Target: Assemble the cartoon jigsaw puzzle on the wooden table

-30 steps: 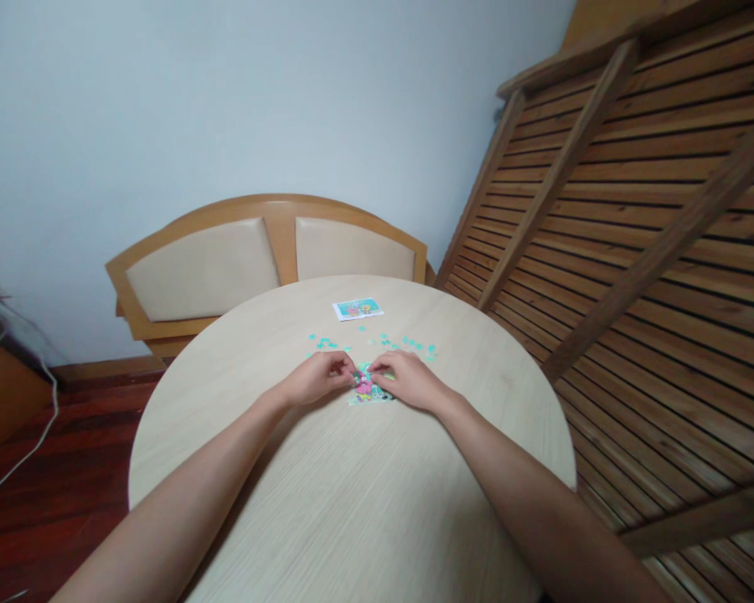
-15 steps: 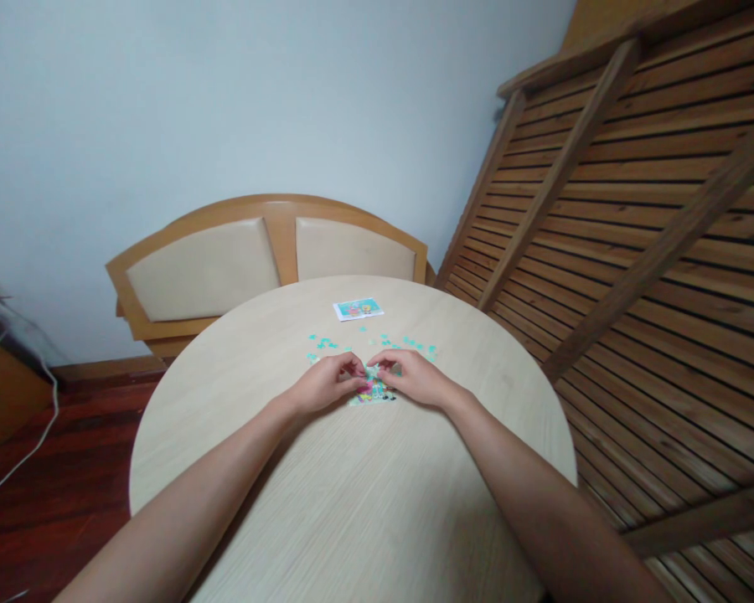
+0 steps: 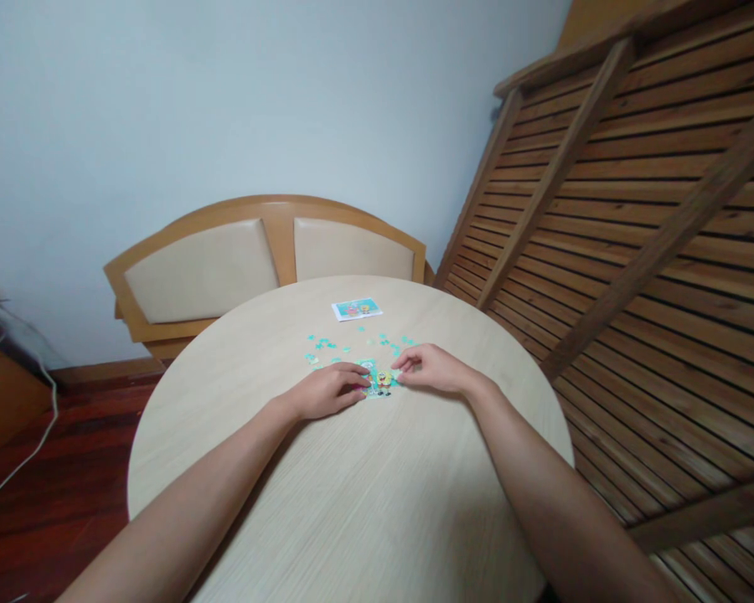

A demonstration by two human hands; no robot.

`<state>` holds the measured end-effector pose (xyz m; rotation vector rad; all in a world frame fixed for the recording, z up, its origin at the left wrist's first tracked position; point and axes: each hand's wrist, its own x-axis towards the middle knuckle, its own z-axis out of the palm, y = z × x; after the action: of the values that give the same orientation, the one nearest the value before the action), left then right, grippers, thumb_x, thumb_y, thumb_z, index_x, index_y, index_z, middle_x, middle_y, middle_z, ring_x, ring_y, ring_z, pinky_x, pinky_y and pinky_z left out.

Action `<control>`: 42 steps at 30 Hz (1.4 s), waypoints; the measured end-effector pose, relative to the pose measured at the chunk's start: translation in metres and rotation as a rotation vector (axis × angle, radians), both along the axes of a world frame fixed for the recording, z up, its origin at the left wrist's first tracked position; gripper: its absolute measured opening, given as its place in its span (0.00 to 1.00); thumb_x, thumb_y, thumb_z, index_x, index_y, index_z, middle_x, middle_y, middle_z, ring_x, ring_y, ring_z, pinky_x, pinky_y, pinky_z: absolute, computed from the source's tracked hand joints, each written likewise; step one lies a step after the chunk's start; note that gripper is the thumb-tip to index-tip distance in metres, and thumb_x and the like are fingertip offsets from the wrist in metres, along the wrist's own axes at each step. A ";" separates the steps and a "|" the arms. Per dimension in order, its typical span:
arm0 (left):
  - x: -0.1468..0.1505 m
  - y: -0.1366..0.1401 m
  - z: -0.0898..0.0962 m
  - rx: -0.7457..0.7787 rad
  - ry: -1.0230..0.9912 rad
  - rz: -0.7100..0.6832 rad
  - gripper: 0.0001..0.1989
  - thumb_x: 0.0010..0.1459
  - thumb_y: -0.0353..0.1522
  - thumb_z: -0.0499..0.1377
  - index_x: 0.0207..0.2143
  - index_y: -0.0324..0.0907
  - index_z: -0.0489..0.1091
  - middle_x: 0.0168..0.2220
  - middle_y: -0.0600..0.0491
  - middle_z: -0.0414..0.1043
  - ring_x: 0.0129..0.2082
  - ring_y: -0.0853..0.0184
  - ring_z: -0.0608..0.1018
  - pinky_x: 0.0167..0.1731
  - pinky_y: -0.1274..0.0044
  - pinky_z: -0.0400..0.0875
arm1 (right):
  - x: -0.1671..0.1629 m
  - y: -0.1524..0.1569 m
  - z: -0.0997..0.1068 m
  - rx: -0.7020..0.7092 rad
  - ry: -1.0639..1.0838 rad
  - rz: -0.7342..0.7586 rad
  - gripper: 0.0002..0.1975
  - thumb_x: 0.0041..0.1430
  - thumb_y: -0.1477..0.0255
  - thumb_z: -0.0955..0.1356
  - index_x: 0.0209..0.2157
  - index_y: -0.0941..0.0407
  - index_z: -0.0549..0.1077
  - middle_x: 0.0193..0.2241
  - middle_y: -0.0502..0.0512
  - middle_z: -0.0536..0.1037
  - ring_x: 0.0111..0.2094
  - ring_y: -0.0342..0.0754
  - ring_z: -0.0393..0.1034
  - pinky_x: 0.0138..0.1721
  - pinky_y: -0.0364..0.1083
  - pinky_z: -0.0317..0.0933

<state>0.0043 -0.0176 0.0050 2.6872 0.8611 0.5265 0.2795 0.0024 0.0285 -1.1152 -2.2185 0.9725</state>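
Observation:
A partly joined jigsaw puzzle (image 3: 384,383) lies flat on the table, showing a yellow cartoon figure on a teal ground. My left hand (image 3: 327,390) rests palm down with its fingers stretched over the puzzle's left side, covering part of it. At the right edge, my right hand (image 3: 432,369) has its thumb and fingers drawn together around a small teal puzzle piece (image 3: 396,378), largely hidden by the fingertips. Loose teal puzzle pieces (image 3: 322,343) are scattered beyond the left hand, and more loose pieces (image 3: 384,340) lie beyond the puzzle and right hand.
A picture card (image 3: 357,310) with a similar cartoon scene lies toward the far side of the round table (image 3: 327,502). Behind the table stands a padded wooden headboard (image 3: 204,268). A slatted wooden frame (image 3: 603,251) leans along the right.
My right hand has shifted right, uncovering the yellow figure. The fingers of my left hand have gone from curled together to lying flat across the puzzle's left side.

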 end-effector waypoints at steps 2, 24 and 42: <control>-0.001 0.001 -0.001 0.001 0.002 0.001 0.15 0.67 0.38 0.54 0.50 0.43 0.74 0.56 0.45 0.71 0.56 0.62 0.73 0.58 0.70 0.66 | -0.001 -0.002 0.001 -0.048 -0.023 0.036 0.15 0.49 0.69 0.72 0.39 0.61 0.80 0.31 0.55 0.81 0.32 0.46 0.73 0.34 0.43 0.65; 0.000 0.001 0.000 -0.001 -0.006 0.006 0.15 0.67 0.38 0.55 0.50 0.44 0.74 0.56 0.45 0.71 0.55 0.61 0.74 0.58 0.69 0.67 | -0.002 -0.002 -0.004 -0.037 -0.128 0.107 0.15 0.48 0.71 0.71 0.39 0.58 0.82 0.26 0.50 0.77 0.27 0.43 0.67 0.29 0.41 0.59; 0.000 0.001 -0.001 0.001 0.007 0.009 0.15 0.67 0.38 0.54 0.51 0.43 0.74 0.57 0.45 0.71 0.56 0.61 0.73 0.58 0.69 0.66 | -0.003 -0.001 -0.008 -0.049 -0.131 0.102 0.15 0.48 0.72 0.71 0.39 0.58 0.81 0.27 0.50 0.77 0.28 0.43 0.69 0.28 0.40 0.59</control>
<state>0.0044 -0.0164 0.0042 2.6889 0.8755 0.5195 0.2764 0.0016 0.0203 -1.1260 -2.3892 1.0278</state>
